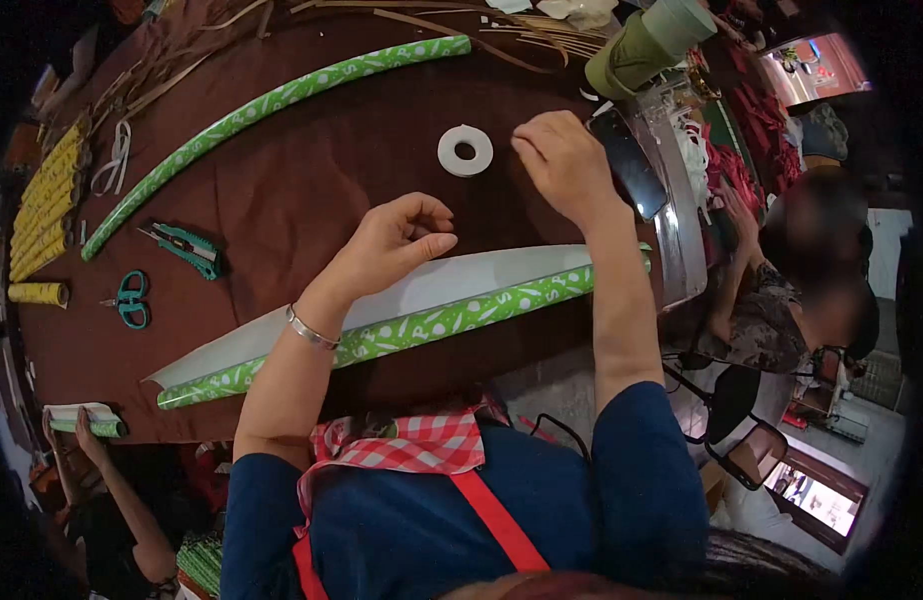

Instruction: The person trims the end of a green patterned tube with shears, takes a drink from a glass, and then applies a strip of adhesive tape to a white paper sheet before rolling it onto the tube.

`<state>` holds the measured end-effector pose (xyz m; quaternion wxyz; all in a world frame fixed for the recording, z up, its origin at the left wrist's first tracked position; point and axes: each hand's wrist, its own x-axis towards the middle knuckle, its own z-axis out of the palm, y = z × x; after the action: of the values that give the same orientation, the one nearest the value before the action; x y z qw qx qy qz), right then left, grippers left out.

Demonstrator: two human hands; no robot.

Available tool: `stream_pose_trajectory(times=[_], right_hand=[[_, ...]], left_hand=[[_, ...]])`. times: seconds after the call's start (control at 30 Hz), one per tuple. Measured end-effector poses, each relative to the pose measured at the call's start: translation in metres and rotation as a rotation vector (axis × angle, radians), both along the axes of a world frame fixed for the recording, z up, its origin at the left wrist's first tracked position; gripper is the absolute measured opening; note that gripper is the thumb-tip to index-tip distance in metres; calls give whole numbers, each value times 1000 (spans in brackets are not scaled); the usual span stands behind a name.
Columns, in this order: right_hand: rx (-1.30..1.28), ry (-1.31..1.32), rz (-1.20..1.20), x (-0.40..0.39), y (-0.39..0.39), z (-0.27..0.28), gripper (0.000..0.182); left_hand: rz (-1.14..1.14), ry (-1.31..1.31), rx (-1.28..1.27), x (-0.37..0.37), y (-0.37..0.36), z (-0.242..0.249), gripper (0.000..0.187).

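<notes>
A partly rolled sheet of green patterned paper (432,325) lies in front of me, its white inner side showing along the far edge. My left hand (397,240) is above that white side, fingers curled with the thumb apart, and nothing shows in it. Beyond the sheet, my right hand (560,160) has its fingertips bent together; whatever they may hold is too small to make out. Just left of it sits a white tape roll (465,151). A finished-looking green patterned tube (272,118) lies farther back on the dark cloth-covered table (252,190).
Green-handled scissors (132,299) and a teal cutter (187,248) lie at the left, near yellow rolls (50,205). A phone (627,165) and green cylinder (647,48) are at the right. Other people are at both sides, one holding green paper (87,420).
</notes>
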<state>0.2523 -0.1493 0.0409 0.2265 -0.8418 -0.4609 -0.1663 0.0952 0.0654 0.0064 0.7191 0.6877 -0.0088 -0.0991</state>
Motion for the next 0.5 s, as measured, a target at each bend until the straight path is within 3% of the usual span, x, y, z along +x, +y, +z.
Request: stream_pose_trajectory(times=[0.17,0.27,0.43,0.5], right_hand=[[-297,218,-226,3,42,-7,33],[-378,213,-235,-3,51,-19,41],[-194,364,-225,-28,56,-21,33],[-135,381,-216,-37,55,-25,30]], left_hand=[[37,-61,63,-1,-2,-2,25],[41,-130,136,-2,-4,2,23],[67,-209,345,-3,-8,10,18],[142,-361,462,-4,-10,8,20]])
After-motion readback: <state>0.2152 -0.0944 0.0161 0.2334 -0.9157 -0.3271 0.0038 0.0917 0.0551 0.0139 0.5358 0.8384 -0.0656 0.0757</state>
